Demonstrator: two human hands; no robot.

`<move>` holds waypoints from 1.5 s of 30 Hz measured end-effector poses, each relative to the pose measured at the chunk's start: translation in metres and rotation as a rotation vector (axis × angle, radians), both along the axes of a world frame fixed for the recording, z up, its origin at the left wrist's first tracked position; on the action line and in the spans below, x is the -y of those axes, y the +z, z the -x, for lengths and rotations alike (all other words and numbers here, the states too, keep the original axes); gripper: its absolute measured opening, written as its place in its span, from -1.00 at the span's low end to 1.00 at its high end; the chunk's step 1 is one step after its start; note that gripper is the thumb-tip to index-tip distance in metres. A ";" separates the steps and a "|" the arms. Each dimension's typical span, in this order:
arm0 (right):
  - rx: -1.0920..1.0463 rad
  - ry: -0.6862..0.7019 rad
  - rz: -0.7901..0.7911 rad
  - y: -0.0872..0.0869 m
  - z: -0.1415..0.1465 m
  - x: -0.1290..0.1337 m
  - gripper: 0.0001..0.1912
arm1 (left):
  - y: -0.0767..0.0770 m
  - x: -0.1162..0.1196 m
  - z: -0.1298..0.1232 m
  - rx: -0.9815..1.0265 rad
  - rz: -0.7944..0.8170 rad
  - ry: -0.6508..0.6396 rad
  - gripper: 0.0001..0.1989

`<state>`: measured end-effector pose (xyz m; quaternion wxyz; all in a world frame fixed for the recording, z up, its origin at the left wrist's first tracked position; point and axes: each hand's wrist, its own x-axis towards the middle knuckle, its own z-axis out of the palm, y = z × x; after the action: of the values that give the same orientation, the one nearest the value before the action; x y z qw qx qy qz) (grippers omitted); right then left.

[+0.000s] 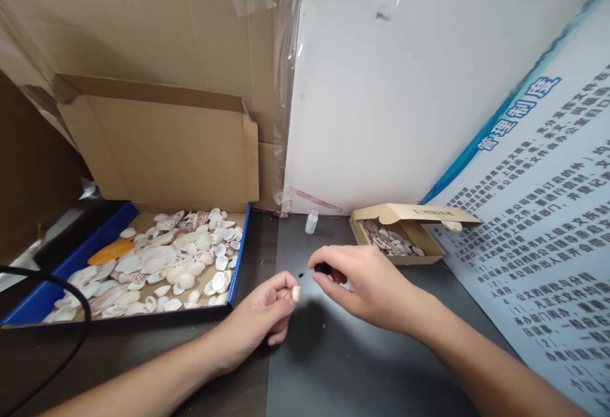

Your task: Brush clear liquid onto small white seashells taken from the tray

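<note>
Between thumb and fingers, my left hand [267, 312] pinches a small pale shell [296, 293]. My right hand [355, 277] is closed on a black-capped applicator brush [322, 269], whose dark tip points left toward the shell; a small gap shows between tip and shell. Behind the hands a small clear bottle [311, 222] with whitish contents stands upright on the dark table, its top apparently uncapped. Part of the brush's cap is hidden by my right fingers.
At left, an open blue-edged cardboard box [241, 248] holds many shells and an orange piece [110, 252]. A smaller open box [431, 260] of patterned shells sits at right. A black cable [79, 296] curves at far left. A printed board [534, 226] leans at right.
</note>
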<state>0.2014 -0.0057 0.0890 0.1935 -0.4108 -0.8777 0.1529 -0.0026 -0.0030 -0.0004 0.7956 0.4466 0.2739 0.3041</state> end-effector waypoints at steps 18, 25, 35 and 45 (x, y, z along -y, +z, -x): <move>-0.019 -0.021 0.033 0.001 -0.001 0.000 -0.90 | 0.001 0.001 0.001 -0.003 0.003 0.011 -0.64; -0.024 0.019 0.059 0.004 0.000 0.001 -0.89 | 0.000 0.001 0.001 -0.003 0.003 0.013 -0.63; -0.037 -0.033 0.011 0.003 -0.001 0.000 -0.89 | 0.002 0.001 0.001 -0.005 0.006 -0.003 -0.64; -0.053 0.005 0.076 0.002 -0.002 -0.001 -0.88 | -0.001 0.000 0.002 0.003 -0.006 -0.009 -0.64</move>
<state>0.2033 -0.0051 0.0910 0.2004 -0.4115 -0.8669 0.1976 -0.0042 -0.0032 -0.0015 0.7960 0.4496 0.2701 0.3021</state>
